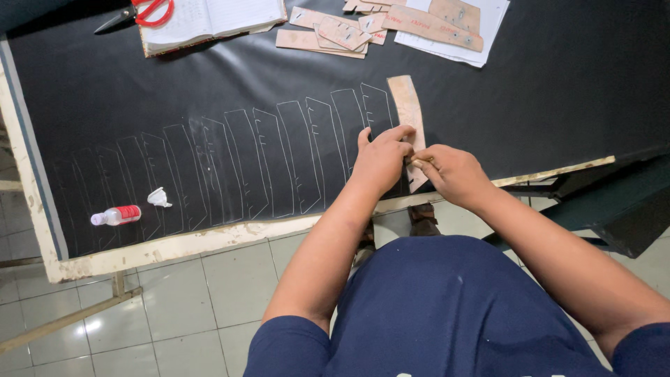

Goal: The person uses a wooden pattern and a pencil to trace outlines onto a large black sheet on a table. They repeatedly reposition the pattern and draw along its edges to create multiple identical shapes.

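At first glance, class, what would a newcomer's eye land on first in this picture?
Probably the two hands at the table's near edge: the left hand pins a tan cardboard template to the black sheet while the right hand works at its edge. Next, the row of white traced outlines running leftward, and red-handled scissors far left.

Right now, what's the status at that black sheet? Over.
Left hand pressing cardboard template flat on black sheet. Right hand gripping a small marking tool at the template's edge. Nothing in the way.
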